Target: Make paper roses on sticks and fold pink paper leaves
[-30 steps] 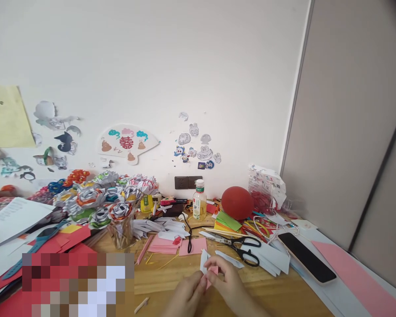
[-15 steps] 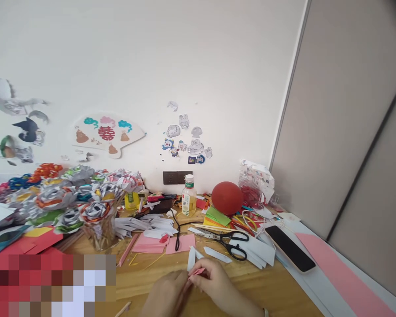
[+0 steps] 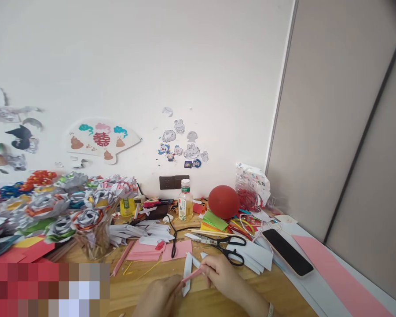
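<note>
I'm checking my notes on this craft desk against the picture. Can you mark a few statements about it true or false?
1. The left hand and the right hand both hold the pink paper strip. True.
2. The scissors are in the right hand. False: they lie on the table, beyond that hand.
3. The phone lies screen up, to the right of the scissors. True.
4. The red ball sits among the paper flowers. False: it sits to the right of the bottle, near the wall.
5. The bottle stands upright with its cap on. True.
</note>
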`<state>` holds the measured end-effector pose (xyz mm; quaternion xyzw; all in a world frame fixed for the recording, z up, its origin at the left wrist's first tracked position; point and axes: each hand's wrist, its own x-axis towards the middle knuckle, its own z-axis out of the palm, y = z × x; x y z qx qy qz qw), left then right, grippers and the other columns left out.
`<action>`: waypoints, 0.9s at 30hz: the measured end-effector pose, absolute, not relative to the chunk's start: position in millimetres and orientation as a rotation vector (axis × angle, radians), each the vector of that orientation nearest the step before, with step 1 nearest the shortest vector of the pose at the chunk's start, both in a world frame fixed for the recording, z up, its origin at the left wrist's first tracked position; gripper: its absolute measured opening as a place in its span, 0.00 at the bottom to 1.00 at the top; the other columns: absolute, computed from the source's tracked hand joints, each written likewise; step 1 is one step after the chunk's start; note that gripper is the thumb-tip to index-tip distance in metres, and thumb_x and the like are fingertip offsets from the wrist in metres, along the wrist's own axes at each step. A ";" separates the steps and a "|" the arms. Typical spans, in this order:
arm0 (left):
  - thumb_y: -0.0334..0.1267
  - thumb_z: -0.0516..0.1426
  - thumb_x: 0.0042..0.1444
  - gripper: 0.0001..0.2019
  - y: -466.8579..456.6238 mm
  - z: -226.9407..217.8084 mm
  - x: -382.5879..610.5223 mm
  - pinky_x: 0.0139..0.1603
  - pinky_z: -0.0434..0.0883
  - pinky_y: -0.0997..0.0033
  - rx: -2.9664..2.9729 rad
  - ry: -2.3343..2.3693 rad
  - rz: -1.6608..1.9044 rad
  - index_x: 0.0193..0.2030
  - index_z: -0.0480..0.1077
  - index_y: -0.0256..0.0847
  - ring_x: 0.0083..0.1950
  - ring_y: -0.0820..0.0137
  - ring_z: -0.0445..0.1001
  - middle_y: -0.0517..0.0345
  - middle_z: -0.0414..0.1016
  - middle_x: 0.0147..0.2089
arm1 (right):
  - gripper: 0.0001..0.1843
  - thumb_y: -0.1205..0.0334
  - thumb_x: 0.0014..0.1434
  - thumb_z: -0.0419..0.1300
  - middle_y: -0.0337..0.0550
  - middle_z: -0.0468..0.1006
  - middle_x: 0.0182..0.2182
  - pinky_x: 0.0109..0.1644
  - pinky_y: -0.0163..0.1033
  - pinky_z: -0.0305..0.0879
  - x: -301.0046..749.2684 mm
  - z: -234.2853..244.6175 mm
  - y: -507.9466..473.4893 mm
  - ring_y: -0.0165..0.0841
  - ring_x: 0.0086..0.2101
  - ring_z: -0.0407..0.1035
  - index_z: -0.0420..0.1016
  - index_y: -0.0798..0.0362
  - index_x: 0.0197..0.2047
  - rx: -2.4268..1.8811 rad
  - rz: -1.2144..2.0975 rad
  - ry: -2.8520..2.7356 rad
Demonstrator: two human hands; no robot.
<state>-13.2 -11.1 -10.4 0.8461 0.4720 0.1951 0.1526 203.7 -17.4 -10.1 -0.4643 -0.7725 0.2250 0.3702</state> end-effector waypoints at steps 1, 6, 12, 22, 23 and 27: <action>0.41 0.45 0.60 0.17 -12.0 -7.6 -13.3 0.27 0.61 0.78 2.441 1.347 0.499 0.27 0.71 0.43 0.27 0.71 0.71 0.60 0.76 0.26 | 0.14 0.65 0.59 0.52 0.33 0.67 0.17 0.26 0.31 0.50 205.0 -10.4 -16.9 0.28 0.22 0.62 0.68 0.52 0.22 -1.223 0.461 -2.019; 0.40 0.43 0.64 0.20 -14.6 0.1 -13.2 0.29 0.60 0.76 2.508 1.429 0.325 0.29 0.72 0.40 0.31 0.69 0.74 0.55 0.78 0.30 | 0.17 0.63 0.61 0.51 0.36 0.69 0.19 0.25 0.34 0.44 205.7 -15.6 -17.2 0.30 0.22 0.62 0.65 0.52 0.21 -1.299 0.064 -2.161; 0.36 0.44 0.64 0.18 -8.4 -2.4 -18.4 0.34 0.63 0.74 2.520 1.649 0.337 0.31 0.73 0.41 0.35 0.67 0.76 0.53 0.79 0.33 | 0.19 0.61 0.64 0.42 0.40 0.74 0.21 0.27 0.35 0.50 223.1 -23.2 -7.5 0.33 0.23 0.67 0.69 0.51 0.27 -1.404 -0.126 -2.110; 0.33 0.48 0.60 0.15 36.1 -17.7 -60.4 0.51 0.70 0.63 2.734 1.558 0.730 0.48 0.73 0.43 0.52 0.62 0.73 0.50 0.75 0.51 | 0.18 0.69 0.60 0.48 0.48 0.80 0.40 0.36 0.36 0.62 249.7 -16.9 4.1 0.39 0.38 0.74 0.73 0.52 0.49 -1.940 -0.066 -1.879; 0.32 0.49 0.59 0.16 36.7 -21.9 -58.6 0.53 0.69 0.62 2.790 1.493 0.703 0.50 0.72 0.44 0.54 0.62 0.71 0.51 0.74 0.53 | 0.18 0.69 0.61 0.47 0.48 0.80 0.40 0.38 0.37 0.62 244.6 -16.9 2.4 0.39 0.39 0.74 0.75 0.51 0.46 -1.910 -0.047 -1.903; 0.32 0.50 0.59 0.18 31.6 -31.9 -43.9 0.57 0.66 0.54 2.923 1.378 0.471 0.55 0.69 0.46 0.58 0.59 0.68 0.53 0.72 0.56 | 0.19 0.73 0.59 0.47 0.46 0.79 0.39 0.45 0.38 0.62 217.2 -13.6 -9.3 0.38 0.42 0.72 0.77 0.51 0.43 -1.720 0.103 -1.983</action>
